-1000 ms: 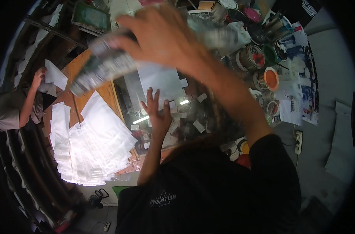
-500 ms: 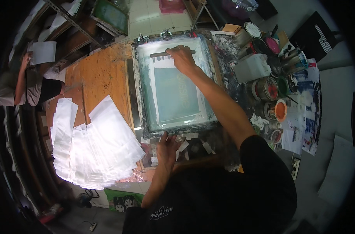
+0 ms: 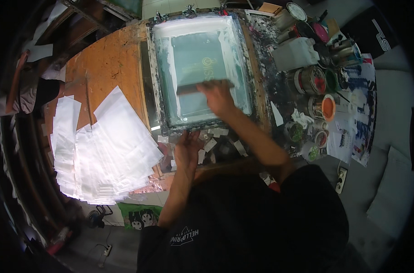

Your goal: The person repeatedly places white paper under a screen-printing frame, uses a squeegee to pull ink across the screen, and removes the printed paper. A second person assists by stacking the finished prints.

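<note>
A silk-screen frame (image 3: 159, 98) lies on the bench in front of me, its mesh greenish with faint yellowish lettering. White ink is smeared along the mesh borders and banked at the far end. My right hand (image 3: 217, 97) grips a squeegee (image 3: 187, 88) set crosswise over the lower half of the mesh; both are slightly blurred. My left hand (image 3: 187, 146) is at the frame's near edge, palm partly up and fingers apart, with the fingertips against or just under the rim. Metal clamps (image 3: 188, 11) stand along the frame's far edge.
White sheets (image 3: 116, 145) lie fanned out on the wooden table (image 3: 109, 66) at left. Ink cans (image 3: 307, 79), a whitish plastic jug (image 3: 295, 54) and an orange-filled tub (image 3: 323, 107) crowd the right side. Another person (image 3: 27, 91) holds a sheet at far left.
My right hand has pulled the squeegee from the far end of the mesh toward me, baring the lettering behind it. The left hand stays by the near rim. The whole view has shifted.
</note>
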`<state>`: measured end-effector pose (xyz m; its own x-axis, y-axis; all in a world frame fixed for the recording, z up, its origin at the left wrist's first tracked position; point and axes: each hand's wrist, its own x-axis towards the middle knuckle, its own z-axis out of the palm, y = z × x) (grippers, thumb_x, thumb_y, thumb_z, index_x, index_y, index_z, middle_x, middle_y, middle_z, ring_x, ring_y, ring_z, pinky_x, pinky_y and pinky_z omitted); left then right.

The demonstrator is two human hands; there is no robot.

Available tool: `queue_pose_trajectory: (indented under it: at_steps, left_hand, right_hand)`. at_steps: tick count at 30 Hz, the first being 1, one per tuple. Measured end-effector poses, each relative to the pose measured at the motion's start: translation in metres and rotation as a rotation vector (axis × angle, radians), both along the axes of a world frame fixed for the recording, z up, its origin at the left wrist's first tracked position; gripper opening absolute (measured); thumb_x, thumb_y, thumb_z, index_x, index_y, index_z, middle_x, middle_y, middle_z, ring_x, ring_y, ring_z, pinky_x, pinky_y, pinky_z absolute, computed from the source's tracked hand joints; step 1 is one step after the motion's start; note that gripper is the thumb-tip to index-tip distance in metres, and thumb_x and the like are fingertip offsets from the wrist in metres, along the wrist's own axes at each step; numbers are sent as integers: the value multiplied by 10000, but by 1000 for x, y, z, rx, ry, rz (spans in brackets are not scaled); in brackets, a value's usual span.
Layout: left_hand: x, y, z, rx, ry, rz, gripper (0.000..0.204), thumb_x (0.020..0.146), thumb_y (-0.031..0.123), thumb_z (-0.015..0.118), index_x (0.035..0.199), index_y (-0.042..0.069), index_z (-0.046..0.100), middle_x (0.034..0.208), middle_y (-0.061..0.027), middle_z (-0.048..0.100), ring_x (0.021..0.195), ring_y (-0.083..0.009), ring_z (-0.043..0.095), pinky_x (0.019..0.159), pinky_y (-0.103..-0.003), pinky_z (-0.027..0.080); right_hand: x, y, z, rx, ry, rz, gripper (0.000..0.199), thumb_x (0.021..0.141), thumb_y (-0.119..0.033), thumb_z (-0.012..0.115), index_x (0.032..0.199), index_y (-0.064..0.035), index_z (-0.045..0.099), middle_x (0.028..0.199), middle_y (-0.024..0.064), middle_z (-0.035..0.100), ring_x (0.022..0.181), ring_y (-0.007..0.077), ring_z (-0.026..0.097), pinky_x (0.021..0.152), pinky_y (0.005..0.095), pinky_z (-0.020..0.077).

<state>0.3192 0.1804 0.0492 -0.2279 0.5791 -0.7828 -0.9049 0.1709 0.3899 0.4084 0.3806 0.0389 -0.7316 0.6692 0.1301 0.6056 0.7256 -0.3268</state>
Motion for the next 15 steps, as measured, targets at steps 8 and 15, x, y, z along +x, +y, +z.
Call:
queue_pose_trajectory:
  at_steps: [8,15]
  left_hand:
    - [0,-7,-8,-10,-29,32,263,994,242,561,1197,77,583,1160,-95,634,1254,-285,569,936,-527,417]
    - [-13,-8,59,221,-62,71,245,962,205,628,1165,69,607,1143,-96,669,1219,-290,594,985,-502,454]
  right_hand:
    - [38,-90,29,-62,94,22,343,810,-36,613,1147,-66,663,1042,101,665,1040,311,612,909,474,412]
    - [24,-60,124,114,165,73,370,799,-238,721,1117,-60,661,916,107,665,844,273,616,740,431,438]
